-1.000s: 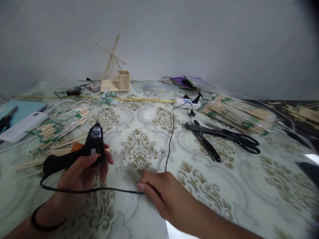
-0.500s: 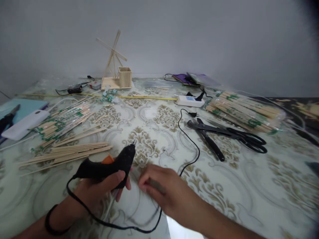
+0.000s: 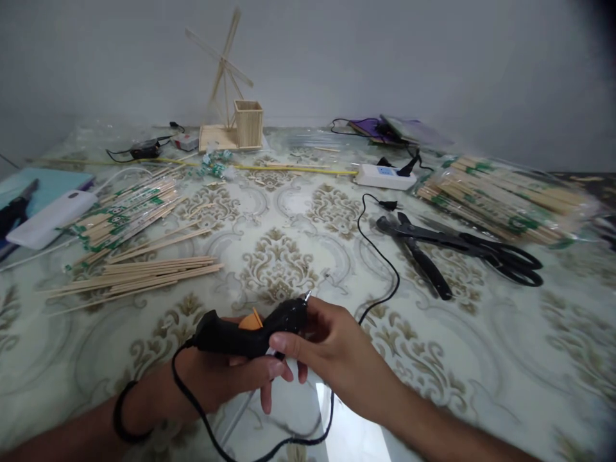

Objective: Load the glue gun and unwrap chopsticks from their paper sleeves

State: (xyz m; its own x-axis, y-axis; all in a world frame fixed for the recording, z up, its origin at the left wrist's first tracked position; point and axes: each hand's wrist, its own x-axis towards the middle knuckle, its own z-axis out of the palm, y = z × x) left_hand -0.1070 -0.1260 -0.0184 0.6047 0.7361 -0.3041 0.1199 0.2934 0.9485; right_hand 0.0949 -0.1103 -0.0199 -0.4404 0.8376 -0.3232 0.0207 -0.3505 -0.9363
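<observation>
Over the bench (image 3: 471, 359), the left hand (image 3: 216, 378) cradles the glue gun (image 3: 231, 337) from below, fingers curled round it; the right hand (image 3: 344, 353) pinches its front between thumb and fingers, seemingly for steadiness.

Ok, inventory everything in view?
Glue gun: 1, black, both hands
Glue stick: 1, whitish, below gun
Cord: 1, black, plug on table
Loose sticks: several, tan, left
Bagged bundles: 2, tan, left, right
Windmill model: 1, tan, back
Power strip: 1, white, back
Slim device: 1, white, left
Sheet: 1, blue, left
Tool: 1, dark, left
Scissors: 1, black, right
Pliers: 1, black, right
Strip: 1, yellow, back
Packets: count unclear, purplish, back
Gadget: 1, black, back left
Box: 1, pale, back left
Wrappers: several, greenish, back
Tablecloth: 1, cream, underneath
Wall: 1, grey, behind
Left hand: 1, black wristband, on gun
Right hand: 1, on gun
</observation>
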